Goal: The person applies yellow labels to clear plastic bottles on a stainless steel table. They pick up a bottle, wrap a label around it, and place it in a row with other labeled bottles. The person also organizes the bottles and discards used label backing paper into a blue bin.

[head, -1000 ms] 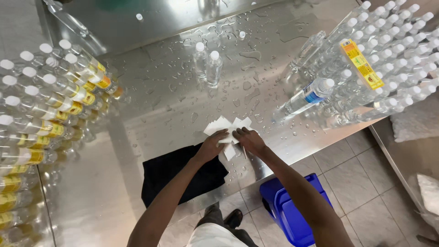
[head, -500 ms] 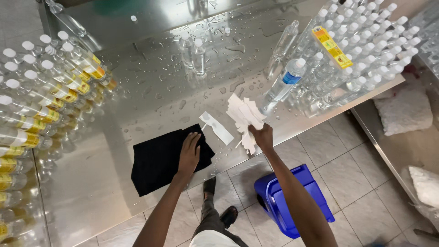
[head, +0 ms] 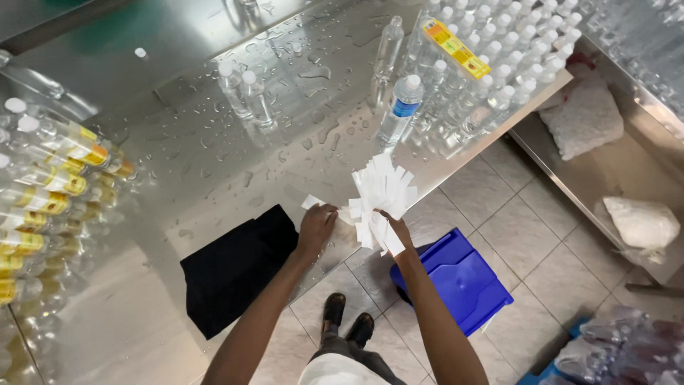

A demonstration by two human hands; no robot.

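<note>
At the far left of the frame you have rows of bottles with yellow labels (head: 50, 178) lying packed together on the wet steel table (head: 214, 150). Lower down, left of centre, a black cloth (head: 239, 267) is spread on the table and hangs over its near edge. Above it, towards the top of the frame, two small clear bottles (head: 246, 96) stand side by side among the water drops.

Your left hand (head: 315, 228) is at the centre of the frame, pressed down on the table just right of the cloth, fingers curled onto a single white paper strip (head: 311, 202) whose end sticks out past your fingertips. Just right of it, your right hand (head: 394, 227) is clenched around a bundle of white paper strips (head: 381, 192), which fans out above your fist over the table edge, with a few strips hanging below it.

Above the bundle stands a clear bottle with a blue label (head: 399, 110). To its right, in the upper right of the frame, sits a pack of clear bottles with white caps (head: 491, 78). Below your right forearm, on the tiled floor, is a blue bin (head: 456, 281). In the bottom centre your black shoes (head: 345, 324) show.
</note>
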